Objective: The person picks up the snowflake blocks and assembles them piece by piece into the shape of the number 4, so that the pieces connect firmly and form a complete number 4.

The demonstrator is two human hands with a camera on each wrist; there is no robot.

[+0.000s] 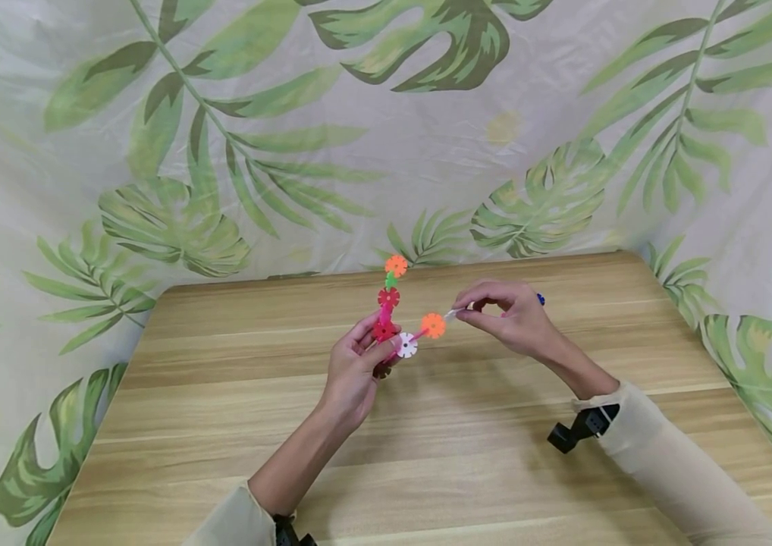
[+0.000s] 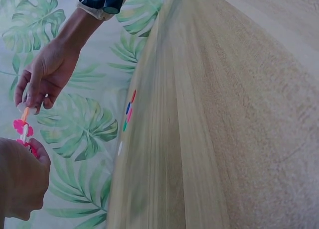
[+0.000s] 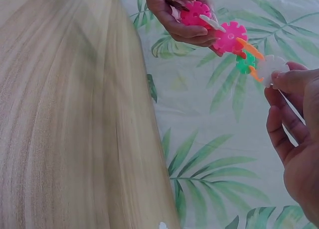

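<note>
My left hand [image 1: 350, 375] grips a chain of notched plastic discs above the table. The chain bends at the hand: one branch rises through a red disc [image 1: 389, 297] to an orange disc at its top [image 1: 396, 265]. The other branch runs right through a white disc [image 1: 407, 346] and a pink one to another orange disc [image 1: 433, 325]. My right hand [image 1: 512, 318] pinches a whitish disc [image 3: 271, 70] between thumb and fingers, its edge against that orange disc. Whether their slots are fully joined cannot be made out. Left fingers hide part of the chain.
A blue disc [image 1: 541, 299] shows just behind the right hand. In the left wrist view several loose discs lie on the table, among them a red one [image 2: 133, 96] and a green one [image 2: 124, 125]. A leaf-print cloth [image 1: 290, 189] hangs behind the wooden table [image 1: 222, 425].
</note>
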